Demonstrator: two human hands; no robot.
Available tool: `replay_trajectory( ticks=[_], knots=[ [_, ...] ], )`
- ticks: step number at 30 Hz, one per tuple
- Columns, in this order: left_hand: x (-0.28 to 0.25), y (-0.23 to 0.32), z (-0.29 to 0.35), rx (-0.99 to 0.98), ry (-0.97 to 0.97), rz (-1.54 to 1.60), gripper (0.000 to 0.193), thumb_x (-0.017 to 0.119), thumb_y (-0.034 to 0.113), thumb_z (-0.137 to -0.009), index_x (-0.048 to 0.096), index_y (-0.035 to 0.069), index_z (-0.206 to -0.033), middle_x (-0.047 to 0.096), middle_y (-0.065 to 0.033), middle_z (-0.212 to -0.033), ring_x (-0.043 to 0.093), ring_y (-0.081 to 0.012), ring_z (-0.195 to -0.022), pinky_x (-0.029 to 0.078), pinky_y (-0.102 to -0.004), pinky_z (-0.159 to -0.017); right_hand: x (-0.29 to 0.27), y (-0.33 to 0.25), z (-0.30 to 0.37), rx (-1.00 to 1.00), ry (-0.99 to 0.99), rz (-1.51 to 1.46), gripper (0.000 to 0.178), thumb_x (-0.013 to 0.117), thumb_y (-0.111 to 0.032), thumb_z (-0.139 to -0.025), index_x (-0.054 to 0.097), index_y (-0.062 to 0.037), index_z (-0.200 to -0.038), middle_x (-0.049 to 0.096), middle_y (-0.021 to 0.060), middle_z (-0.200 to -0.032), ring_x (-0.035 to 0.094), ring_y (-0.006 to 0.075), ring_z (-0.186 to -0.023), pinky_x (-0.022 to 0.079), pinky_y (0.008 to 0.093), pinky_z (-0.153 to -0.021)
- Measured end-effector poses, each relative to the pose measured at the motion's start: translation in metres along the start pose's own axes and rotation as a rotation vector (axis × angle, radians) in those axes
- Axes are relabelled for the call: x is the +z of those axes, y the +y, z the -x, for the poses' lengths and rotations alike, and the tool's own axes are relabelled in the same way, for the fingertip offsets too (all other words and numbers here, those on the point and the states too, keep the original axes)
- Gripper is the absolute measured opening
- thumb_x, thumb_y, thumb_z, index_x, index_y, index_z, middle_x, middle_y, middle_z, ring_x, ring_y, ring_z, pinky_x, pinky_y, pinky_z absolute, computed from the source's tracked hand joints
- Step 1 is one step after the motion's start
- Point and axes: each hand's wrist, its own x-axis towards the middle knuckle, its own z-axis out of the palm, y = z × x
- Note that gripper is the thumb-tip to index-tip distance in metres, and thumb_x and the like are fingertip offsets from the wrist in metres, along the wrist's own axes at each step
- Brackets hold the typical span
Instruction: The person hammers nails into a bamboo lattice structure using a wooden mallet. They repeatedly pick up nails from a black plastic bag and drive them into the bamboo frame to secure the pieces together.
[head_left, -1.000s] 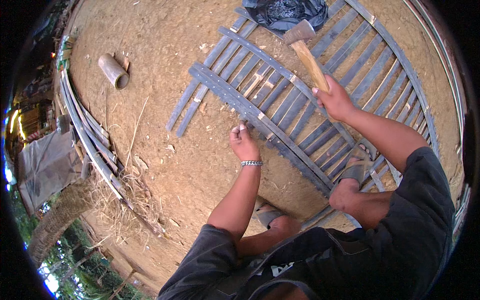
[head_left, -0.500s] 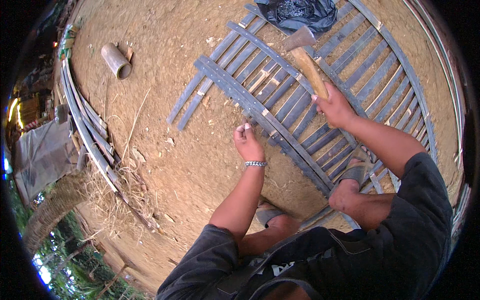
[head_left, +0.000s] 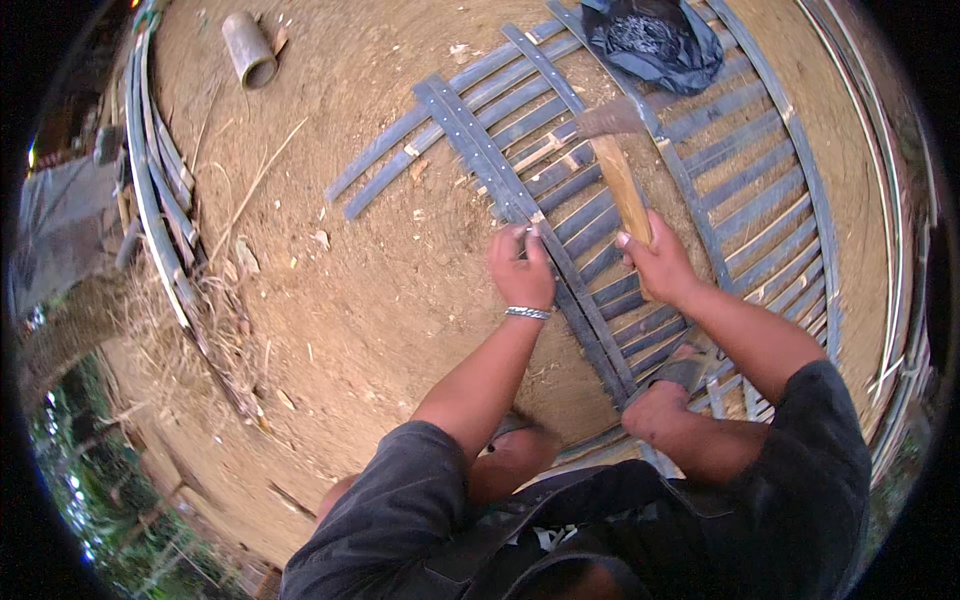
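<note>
My right hand (head_left: 662,262) grips the wooden handle of a hatchet (head_left: 622,185). Its blurred metal head is raised above a dark slatted panel (head_left: 487,150) of bamboo-like strips on the ground. At the panel's left edge, my left hand (head_left: 522,270) is closed in a pinch, fingertips against or just above the doubled edge strip. Whatever is between those fingers is too small to make out. A row of small bright nail heads dots the strip beyond my left hand. My right foot (head_left: 685,370) rests at the panel's near end.
A black plastic bag (head_left: 655,45) holding a heap of nails lies on the panel's far part. On the dirt ground stand out a short hollow bamboo tube (head_left: 247,50), a bundle of long strips (head_left: 160,170) and dry straw (head_left: 160,365) at left. Thin poles (head_left: 870,130) run along the right.
My left hand has moved right, onto the panel's edge strip. The hatchet has come down and nearer to it. The view has shifted, so the bag and tube sit higher.
</note>
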Motion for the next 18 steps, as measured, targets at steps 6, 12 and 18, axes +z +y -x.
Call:
replay_trajectory(
  ticks=[6,12,18],
  knots=[
    [0.033,0.018,-0.003,0.334,-0.341,0.119,0.012,0.072,0.005,-0.08,0.064,0.005,-0.09,0.066,-0.0126,-0.093,0.062,-0.0337,-0.092,0.048,-0.043,-0.084,-0.007,0.006,0.002,-0.021,-0.057,-0.113,0.026,0.062,-0.016,-0.1,0.052,-0.0021,-0.119,0.062,0.0034,-0.089,0.059,0.0095,-0.07,0.049,0.027,-0.063],
    [0.044,0.002,0.001,0.443,-0.498,0.024,0.019,0.073,0.007,-0.076,0.062,0.006,-0.091,0.062,-0.0105,-0.094,0.06,-0.0321,-0.092,0.047,-0.0429,-0.085,-0.014,-0.002,-0.009,0.037,-0.078,-0.138,0.023,0.061,-0.014,-0.101,0.051,-0.0017,-0.117,0.066,0.0051,-0.092,0.059,0.0094,-0.071,0.049,0.0265,-0.063],
    [0.048,0.006,0.0,0.43,-0.483,0.001,0.015,0.071,0.007,-0.076,0.06,0.008,-0.086,0.06,-0.009,-0.089,0.058,-0.0298,-0.087,0.048,-0.042,-0.081,-0.014,-0.009,-0.027,0.042,-0.111,-0.05,0.02,0.061,-0.015,-0.101,0.053,-0.0017,-0.113,0.066,0.0041,-0.089,0.06,0.0094,-0.072,0.049,0.0272,-0.064]
  ],
)
